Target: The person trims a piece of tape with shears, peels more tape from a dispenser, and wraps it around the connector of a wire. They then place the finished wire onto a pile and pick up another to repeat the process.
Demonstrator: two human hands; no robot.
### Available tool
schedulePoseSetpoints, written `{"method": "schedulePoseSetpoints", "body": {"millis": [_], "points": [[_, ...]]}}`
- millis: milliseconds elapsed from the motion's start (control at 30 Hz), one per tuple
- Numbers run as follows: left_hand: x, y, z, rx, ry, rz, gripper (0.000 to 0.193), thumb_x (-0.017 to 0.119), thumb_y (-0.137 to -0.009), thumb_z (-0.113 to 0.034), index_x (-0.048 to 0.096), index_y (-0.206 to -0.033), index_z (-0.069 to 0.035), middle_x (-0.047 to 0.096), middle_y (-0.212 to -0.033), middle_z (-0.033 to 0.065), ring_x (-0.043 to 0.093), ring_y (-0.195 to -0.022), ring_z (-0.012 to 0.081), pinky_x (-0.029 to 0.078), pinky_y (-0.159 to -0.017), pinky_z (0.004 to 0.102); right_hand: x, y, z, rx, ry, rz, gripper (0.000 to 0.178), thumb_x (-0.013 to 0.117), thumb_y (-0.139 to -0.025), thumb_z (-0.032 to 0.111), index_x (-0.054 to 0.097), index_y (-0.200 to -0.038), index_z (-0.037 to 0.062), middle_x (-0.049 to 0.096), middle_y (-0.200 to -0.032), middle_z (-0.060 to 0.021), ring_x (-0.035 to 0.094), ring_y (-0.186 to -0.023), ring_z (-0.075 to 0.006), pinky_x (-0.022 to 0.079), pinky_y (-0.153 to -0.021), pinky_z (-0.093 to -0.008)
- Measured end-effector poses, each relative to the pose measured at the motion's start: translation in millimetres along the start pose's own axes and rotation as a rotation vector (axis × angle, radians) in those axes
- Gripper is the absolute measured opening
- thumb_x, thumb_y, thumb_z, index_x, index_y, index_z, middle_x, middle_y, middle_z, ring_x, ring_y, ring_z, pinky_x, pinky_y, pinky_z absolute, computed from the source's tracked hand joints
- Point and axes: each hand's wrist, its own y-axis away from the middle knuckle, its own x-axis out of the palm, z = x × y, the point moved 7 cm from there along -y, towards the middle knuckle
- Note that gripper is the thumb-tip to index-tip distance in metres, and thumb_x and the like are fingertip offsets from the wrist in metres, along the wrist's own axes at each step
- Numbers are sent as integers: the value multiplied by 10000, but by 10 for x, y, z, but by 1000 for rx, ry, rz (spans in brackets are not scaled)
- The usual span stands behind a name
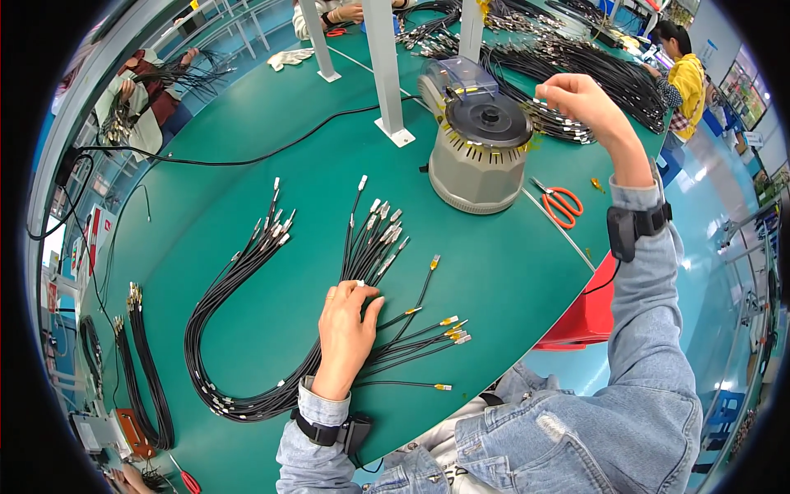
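Note:
My left hand lies over a bundle of black cables that curves in a U across the green table. Its fingers are curled together; what they grip is hidden. White connectors tip the cable ends beyond it, while several ends on its right carry yellow tape. My right hand is raised just right of a round grey tape dispenser with a black top disc and yellow tape pieces around its rim. Thumb and fingertips meet there in a pinch, and anything between them is too small to make out.
Orange-handled scissors lie right of the dispenser. Metal posts rise from the table, crossed by a black power cord. A large cable pile fills the far right. A red bin stands below the edge. Other people work nearby.

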Motion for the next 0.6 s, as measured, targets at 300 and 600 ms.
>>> {"method": "schedulePoseSetpoints", "body": {"millis": [300,600], "points": [[56,-167,-82,53,-132,47,170,656,-720,-66,599,-875,-24,556,-879,109,536,-828,288,444,-705,362,230,-447,-367,156,75,192,208,643,-777,308,627,-763,102,560,-714,56,466,-693,-31,339,-605,-217],[173,-247,17,48,-184,8,167,664,-698,-48,573,-838,-35,519,-811,102,535,-779,275,449,-679,366,102,-513,-286,37,-47,184,158,620,-803,246,615,-787,88,562,-741,51,461,-695,-38,345,-624,-199]]}}
